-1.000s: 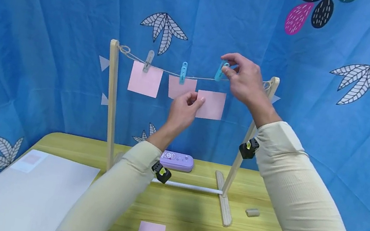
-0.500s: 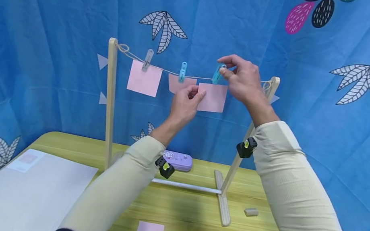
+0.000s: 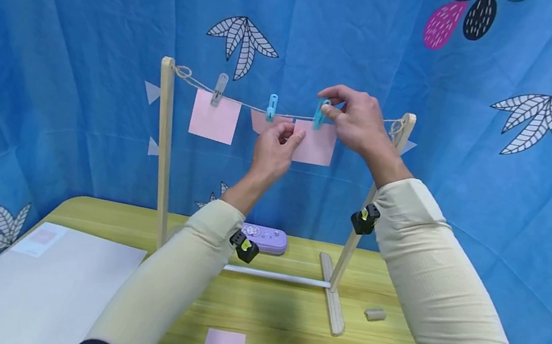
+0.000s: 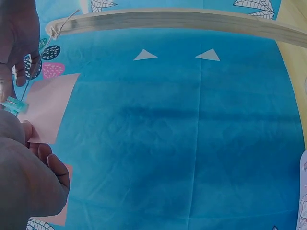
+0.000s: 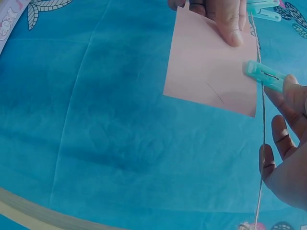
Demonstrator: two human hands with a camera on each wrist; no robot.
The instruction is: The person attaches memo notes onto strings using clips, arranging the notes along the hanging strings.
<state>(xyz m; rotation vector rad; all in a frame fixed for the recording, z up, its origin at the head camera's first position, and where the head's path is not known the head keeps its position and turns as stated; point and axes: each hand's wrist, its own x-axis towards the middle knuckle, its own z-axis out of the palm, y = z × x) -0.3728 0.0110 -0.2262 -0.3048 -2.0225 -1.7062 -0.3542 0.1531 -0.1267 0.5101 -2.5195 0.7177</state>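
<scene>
My right hand (image 3: 358, 122) pinches the blue peg (image 3: 321, 113) at the string (image 3: 249, 105); my left hand (image 3: 274, 147) pinches the pink paper (image 3: 317, 145) beneath.

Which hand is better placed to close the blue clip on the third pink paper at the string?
The right hand, I think. It already pinches the blue clip at the string, at the top edge of the pink paper. The left hand only holds that paper's corner.

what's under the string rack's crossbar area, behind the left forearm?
A lilac pencil case lies on the yellow table behind the white bottom bar. The left sleeve covers its left end.
</scene>
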